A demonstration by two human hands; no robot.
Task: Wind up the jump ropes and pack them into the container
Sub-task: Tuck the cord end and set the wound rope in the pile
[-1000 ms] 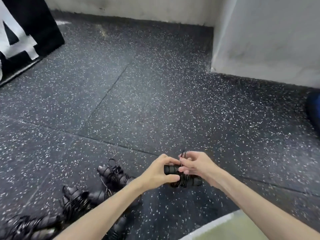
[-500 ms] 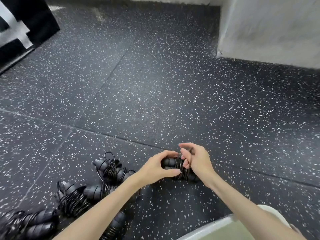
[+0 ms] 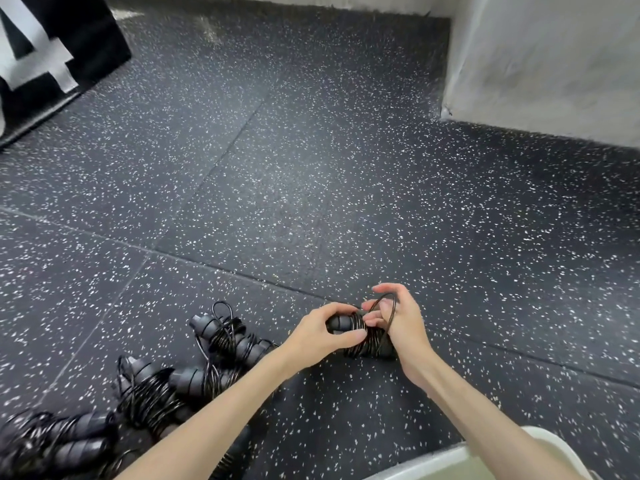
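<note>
While the left hand (image 3: 323, 336) grips the wound jump rope (image 3: 363, 336) at lower centre, the right hand (image 3: 398, 320) pinches its last loop, which could spring loose and unravel the coil.

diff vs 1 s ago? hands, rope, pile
The right hand opened out and now has a loop of cord hooked over its fingers, drawn up off the jump rope; before, it pinched the cord down against the wraps. Unchanged: the left hand grips the handle end, the wound ropes lie on the floor, the container sits at the lower right.
</note>
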